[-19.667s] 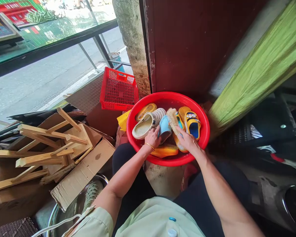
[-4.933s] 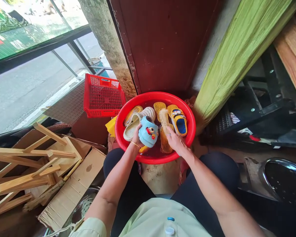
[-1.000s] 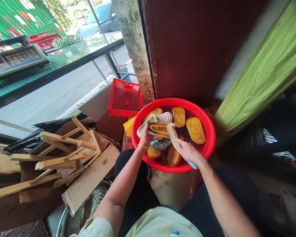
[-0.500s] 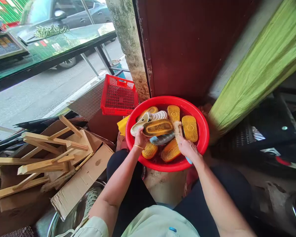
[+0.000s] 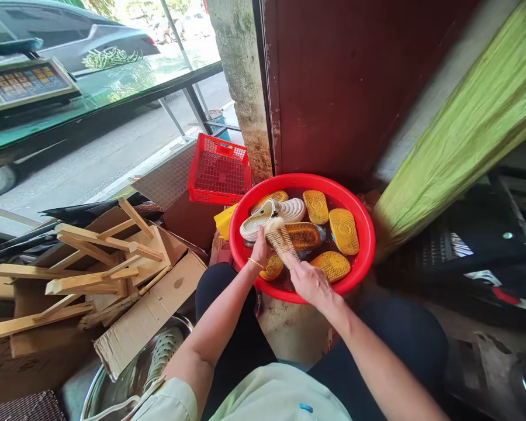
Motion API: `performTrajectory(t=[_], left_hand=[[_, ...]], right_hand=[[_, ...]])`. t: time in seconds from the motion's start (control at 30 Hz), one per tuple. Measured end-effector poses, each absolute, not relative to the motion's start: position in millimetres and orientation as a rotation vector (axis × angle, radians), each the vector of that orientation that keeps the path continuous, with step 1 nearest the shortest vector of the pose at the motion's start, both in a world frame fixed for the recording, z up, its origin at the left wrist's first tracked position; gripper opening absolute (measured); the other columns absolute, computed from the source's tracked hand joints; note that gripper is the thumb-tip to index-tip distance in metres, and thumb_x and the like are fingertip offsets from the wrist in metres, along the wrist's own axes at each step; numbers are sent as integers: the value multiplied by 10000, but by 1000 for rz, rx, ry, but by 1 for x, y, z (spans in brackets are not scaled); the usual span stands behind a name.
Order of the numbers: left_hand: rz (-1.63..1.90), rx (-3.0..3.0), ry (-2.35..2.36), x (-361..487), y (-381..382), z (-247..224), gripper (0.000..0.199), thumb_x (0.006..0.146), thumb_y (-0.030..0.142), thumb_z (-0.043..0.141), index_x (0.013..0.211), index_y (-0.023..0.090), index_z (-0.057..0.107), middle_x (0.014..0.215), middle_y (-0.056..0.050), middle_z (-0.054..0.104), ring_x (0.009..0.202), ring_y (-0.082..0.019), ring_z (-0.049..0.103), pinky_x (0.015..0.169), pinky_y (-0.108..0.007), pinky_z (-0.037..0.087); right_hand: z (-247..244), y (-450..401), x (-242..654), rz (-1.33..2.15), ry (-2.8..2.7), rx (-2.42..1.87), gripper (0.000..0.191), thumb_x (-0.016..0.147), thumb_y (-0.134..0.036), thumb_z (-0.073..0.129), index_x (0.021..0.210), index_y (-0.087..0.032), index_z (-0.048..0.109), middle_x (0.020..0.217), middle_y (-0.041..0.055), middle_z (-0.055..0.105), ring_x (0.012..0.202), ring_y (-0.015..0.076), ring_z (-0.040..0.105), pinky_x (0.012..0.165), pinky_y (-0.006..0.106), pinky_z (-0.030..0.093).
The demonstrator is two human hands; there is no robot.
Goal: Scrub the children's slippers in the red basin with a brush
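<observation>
Gripping a sole-up shoe (image 5: 305,236) by its left end in the nearer left hand (image 5: 259,250), hold partly hidden, lengthwise from there rightward inside a red tub (image 5: 369,234). Clasping a brush (image 5: 281,238) in the right hand (image 5: 311,282), slanted over that same end, contact unclear.
</observation>
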State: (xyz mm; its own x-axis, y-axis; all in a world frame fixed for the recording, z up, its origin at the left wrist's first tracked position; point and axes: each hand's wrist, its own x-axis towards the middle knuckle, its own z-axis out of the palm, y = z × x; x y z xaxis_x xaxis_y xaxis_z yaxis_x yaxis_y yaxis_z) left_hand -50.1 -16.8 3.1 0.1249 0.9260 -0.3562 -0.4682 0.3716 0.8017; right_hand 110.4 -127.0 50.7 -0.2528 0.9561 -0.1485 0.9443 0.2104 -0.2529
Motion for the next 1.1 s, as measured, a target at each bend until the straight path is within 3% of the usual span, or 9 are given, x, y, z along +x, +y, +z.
performTrajectory(t=[0.07,0.13,0.27,0.43,0.53,0.7,0.83,0.97,1.1], left_hand=[[1083,593,926,-51,-17,3,814,889,842,408,1282,182,678,1207,-132,741,1097,-296,710,845,-385,613],[1060,656,938,-52,-16,2,762,853,820,521,1260,196,685,1156,-116,753,1047,-300,717,800,-393,616],[1019,843,991,-52,-16,3,598,712,527,839,1194,207,688,1094,-74,752,926,-258,711,683,-329,596],[1001,845,948,-53,-16,8,436,662,308,805,1072,192,711,1015,-44,742,903,-225,679,669,-285,566],[968,832,882,-56,-13,9,406,611,211,747,1016,188,725,982,-28,740,876,-205,660,696,-279,552],[988,859,810,-60,-13,2,417,578,171,728,994,186,733,926,-10,747,842,-191,657,770,-296,531],[1034,1000,836,-65,-15,1,451,590,211,772,1039,168,754,964,-37,765,959,-251,674,856,-333,512],[1093,1219,833,-75,-12,8,460,630,267,799,1081,183,771,1165,-79,749,1160,-324,634,1015,-413,468],[1131,1548,927,-75,-8,15,394,655,242,799,1048,210,789,1364,-105,653,1320,-338,540,1184,-474,324]], right_hand=[[51,-127,105,447,-2416,-1914,658,1035,-298,367,1671,-323,201,1103,104,761,894,263,744,765,342,542],[49,-120,113,436,-2344,-2028,667,1029,-295,380,1671,-323,200,1108,113,767,907,277,748,769,353,541],[40,-93,156,500,-2123,-2272,622,1030,-293,392,1645,-280,303,1034,129,791,945,287,753,790,353,533],[31,-90,179,494,-1956,-2317,615,1033,-291,383,1636,-187,318,1033,150,790,921,270,755,793,329,534],[31,-108,152,419,-2099,-2131,611,1042,-301,365,1642,-205,307,1086,135,783,926,254,749,791,309,534],[34,-115,126,353,-2260,-2037,649,1037,-312,403,1665,-274,242,1111,117,776,895,259,751,766,317,538],[37,-95,166,422,-2042,-2220,636,1035,-303,412,1655,-252,280,1065,120,792,941,263,751,831,334,536],[40,-90,201,469,-1859,-2298,582,1038,-324,394,1606,-199,404,1140,145,777,995,272,740,874,336,532],[45,-109,173,405,-2017,-2135,616,1031,-310,397,1638,-226,342,1123,117,782,949,250,739,853,310,539]])
